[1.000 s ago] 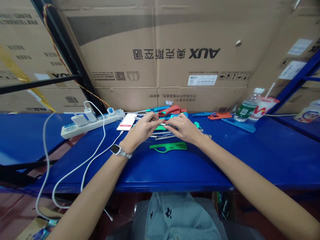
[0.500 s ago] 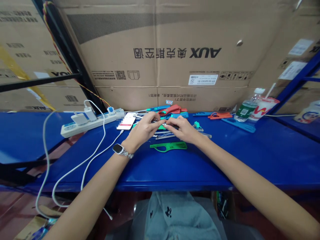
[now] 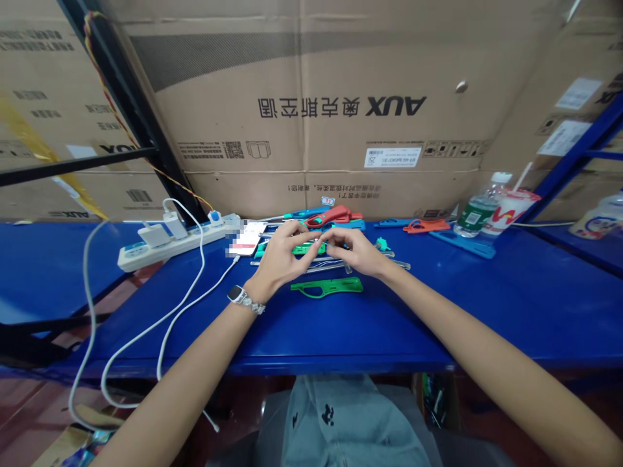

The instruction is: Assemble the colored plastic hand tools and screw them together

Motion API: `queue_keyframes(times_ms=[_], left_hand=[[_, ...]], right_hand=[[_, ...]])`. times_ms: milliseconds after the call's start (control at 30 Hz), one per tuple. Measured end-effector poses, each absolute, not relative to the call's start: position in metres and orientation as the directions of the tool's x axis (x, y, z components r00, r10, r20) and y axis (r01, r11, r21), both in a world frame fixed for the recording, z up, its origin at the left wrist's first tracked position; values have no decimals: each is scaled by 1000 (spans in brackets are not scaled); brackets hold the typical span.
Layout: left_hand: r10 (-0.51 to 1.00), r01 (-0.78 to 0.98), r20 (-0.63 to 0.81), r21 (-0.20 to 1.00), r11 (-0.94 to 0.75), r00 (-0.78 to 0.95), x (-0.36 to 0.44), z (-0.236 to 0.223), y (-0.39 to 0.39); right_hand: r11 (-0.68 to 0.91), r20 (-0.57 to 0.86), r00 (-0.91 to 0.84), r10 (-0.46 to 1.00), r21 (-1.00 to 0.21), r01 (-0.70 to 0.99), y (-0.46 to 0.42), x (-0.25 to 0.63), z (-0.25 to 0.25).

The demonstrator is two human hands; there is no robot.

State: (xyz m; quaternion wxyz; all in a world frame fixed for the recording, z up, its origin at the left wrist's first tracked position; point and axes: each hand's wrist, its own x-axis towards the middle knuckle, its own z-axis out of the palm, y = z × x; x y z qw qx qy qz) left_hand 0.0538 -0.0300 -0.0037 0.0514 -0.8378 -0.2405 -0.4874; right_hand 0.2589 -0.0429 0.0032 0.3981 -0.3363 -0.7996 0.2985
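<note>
My left hand (image 3: 285, 258) and my right hand (image 3: 357, 251) meet fingertip to fingertip above a cluster of lighter parts. Thumb and index finger of each are pinched together; whatever small piece lies between them is too hidden to name. Beneath the fingers are a green lighter body (image 3: 307, 248) and several thin metal rods (image 3: 324, 264). Nearer to me on the table lies a green lighter shell half (image 3: 333, 286) with a trigger loop. Behind the hands, red lighter handles (image 3: 333, 215) and a blue lighter (image 3: 311, 212) are piled together.
A phone (image 3: 248, 239) on a cable lies left of the hands, beside a white power strip (image 3: 187, 242). Toward the right are an orange shell (image 3: 426, 226), a blue shell (image 3: 462, 244), a water bottle (image 3: 474, 211) and a paper cup (image 3: 511, 211). A large carton (image 3: 311, 58) stands behind.
My left hand has turned and spread a little, with the thumb lower, uncovering more of the green lighter body. The right hand stays nearly in place, its fingers more curled.
</note>
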Motion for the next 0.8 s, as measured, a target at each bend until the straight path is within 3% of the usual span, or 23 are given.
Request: queue_keyframes(times_ms=[133,200,400,500,800], left_hand=[[352,429,867,185,-884,354,53,-5,-27],[359,428,864,192,-883,353,52,-5,-27],[384,449,823,180,-875,418,52,-5,-31],[371,459,816,150,-876,442,52,-5,-32],[431,490,722,145,-860,542,35,1,-51]], right_hand=[[593,436,-500,748,-777,210,-45,270,1],[612,441,-505,742,-754,241,-50,277,-3],[572,362,-444,820,-560,599,-67,284,-15],[542,300,-451,840,-479,691,-67,279,-19],[550,396,-382,835,-636,542,-69,285,-13]])
